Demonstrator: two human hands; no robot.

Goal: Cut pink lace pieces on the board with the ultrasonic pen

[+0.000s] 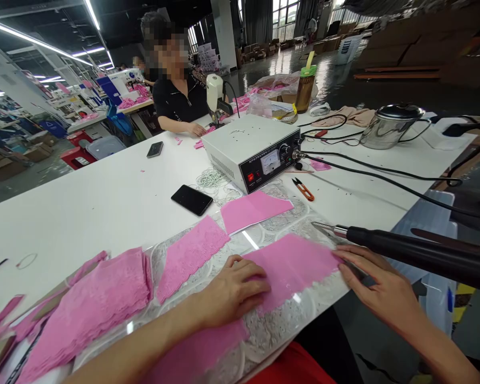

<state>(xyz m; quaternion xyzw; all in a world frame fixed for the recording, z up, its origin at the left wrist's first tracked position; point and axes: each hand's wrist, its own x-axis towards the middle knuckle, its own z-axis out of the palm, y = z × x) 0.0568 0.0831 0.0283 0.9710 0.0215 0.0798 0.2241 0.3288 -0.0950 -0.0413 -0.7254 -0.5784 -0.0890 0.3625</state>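
My left hand lies on a pink lace-edged fabric piece, fingers slightly curled and pressing on its left part. At the right end of the same piece, my right hand has its thumb and fingertips closed on the corner. Just above that hand a black-handled pen-like tool points its metal tip leftward over the table. Another pink piece is partly under my left forearm. Two more lie beyond: a lace piece and a plain pink piece with a white edge.
A stack of pink lace pieces lies at left. Beyond are a phone, a grey control box with cables, orange thread snips, a glass pot and a bottle. A co-worker sits across the table.
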